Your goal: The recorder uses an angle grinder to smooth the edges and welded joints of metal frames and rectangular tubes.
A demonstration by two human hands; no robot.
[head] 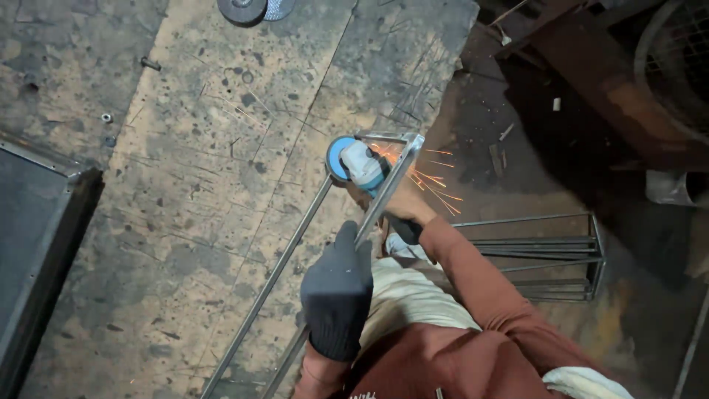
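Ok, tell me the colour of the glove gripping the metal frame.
Black, clearest in the head view: the left hand on the frame.

A metal workshop: grinding sparks (432, 177), scarred workbench (221, 185), welded steel frames (546, 255).

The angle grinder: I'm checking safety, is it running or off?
Running: orange sparks fly from where the grinder meets the metal frame.
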